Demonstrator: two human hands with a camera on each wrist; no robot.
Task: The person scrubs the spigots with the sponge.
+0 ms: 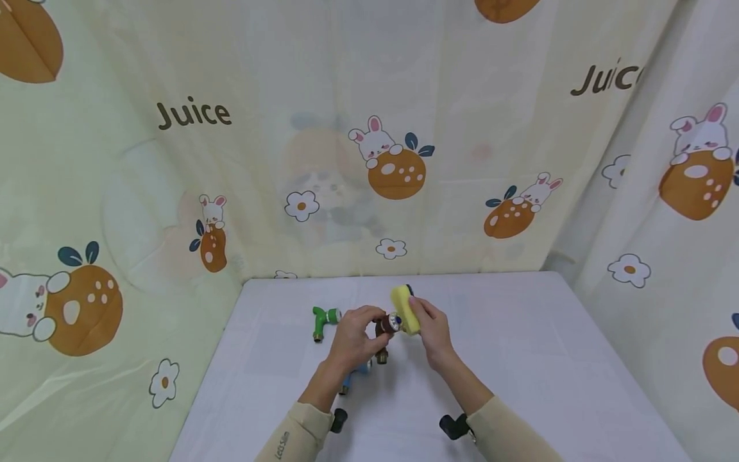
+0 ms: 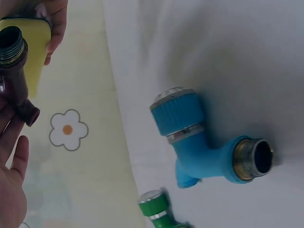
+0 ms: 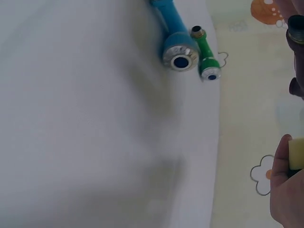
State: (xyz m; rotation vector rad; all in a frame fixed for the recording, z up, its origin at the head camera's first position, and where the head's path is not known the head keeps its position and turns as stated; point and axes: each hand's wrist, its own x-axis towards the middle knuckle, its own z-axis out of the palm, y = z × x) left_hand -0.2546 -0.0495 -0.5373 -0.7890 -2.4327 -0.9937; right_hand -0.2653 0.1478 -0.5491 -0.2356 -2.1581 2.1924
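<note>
In the head view my left hand point(image 1: 353, 337) grips a dark brown-red tap point(image 1: 383, 325) above the table. The tap's round knob faces my right hand, and its threaded brass end points down. My right hand point(image 1: 434, 332) holds a yellow sponge point(image 1: 405, 309) with a dark backing, close beside the knob. In the left wrist view, the sponge point(image 2: 37, 61) appears behind the tap point(image 2: 16, 78); whether they touch, I cannot tell. A blue tap point(image 2: 194, 152) lies below my left hand, partly covered by it in the head view. Farther left lies a green tap point(image 1: 319, 321).
Two black objects, one by the left cuff point(image 1: 339, 420) and one by the right cuff point(image 1: 454, 427), are partly hidden by the sleeves. The table point(image 1: 519, 340) has a white cover. A printed curtain point(image 1: 323, 160) hangs behind it and along both sides.
</note>
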